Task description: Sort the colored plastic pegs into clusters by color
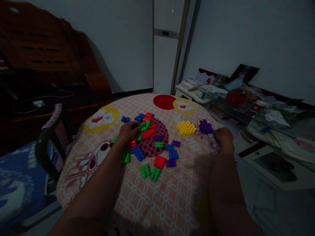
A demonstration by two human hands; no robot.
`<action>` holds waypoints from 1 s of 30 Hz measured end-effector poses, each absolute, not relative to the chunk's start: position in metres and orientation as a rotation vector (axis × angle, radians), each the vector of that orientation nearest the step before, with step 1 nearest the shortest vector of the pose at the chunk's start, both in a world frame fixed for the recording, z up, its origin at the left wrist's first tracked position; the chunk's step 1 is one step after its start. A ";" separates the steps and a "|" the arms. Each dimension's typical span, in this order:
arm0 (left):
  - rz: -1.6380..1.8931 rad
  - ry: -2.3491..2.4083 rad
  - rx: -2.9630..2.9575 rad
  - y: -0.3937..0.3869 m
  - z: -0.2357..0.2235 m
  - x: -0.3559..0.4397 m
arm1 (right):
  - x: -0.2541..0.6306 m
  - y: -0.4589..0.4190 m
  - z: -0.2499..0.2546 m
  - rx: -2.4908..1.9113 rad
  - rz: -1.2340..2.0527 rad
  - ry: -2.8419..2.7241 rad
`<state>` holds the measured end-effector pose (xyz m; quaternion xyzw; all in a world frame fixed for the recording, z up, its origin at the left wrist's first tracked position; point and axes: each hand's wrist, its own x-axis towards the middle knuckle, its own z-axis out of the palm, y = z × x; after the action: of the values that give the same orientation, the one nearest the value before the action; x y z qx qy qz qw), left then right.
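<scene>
Fingers of left hand (126, 132) and right hand (225, 139), well apart

Head view: at left, bent over green blocks (144, 125) and red blocks (148, 133); whether gripping, cannot tell. At right, curled by purple blocks (206, 127); likewise, cannot tell. Left of right fingertips, yellow blocks (186, 128). Nearer than left fingers, blue blocks (137, 153).

Right hand (224, 138) at purple blocks (205, 127)

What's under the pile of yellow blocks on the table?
The patterned tablecloth shows all around the yellow blocks, so they appear to rest on it. The patch directly beneath is covered, so I can't see whether anything else lies there.
</scene>
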<state>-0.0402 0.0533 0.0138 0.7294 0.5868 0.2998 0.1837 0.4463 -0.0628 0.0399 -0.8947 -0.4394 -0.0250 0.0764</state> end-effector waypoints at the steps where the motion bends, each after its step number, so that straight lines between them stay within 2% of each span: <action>1: 0.838 1.663 2.061 0.053 0.014 -0.040 | 0.445 -0.064 0.041 -2.675 -0.056 -1.292; 11: 0.743 1.697 2.110 0.054 0.013 -0.041 | 0.442 -0.062 0.039 -2.562 -0.156 -0.933; 16: 0.712 1.705 2.102 0.051 0.017 -0.040 | 0.451 -0.055 0.029 -2.312 -0.085 -0.775; 24: 0.738 1.696 2.102 0.053 0.015 -0.040 | 0.452 -0.048 0.013 -2.109 -0.015 -0.725; 30: 0.768 1.682 2.087 0.053 0.014 -0.041 | 0.448 -0.050 0.019 -2.142 0.009 -0.828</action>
<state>-0.0406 0.0530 0.0136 0.7369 0.5937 0.2712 0.1757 0.4476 -0.0495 0.0193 -0.8507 -0.3290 0.0034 0.4100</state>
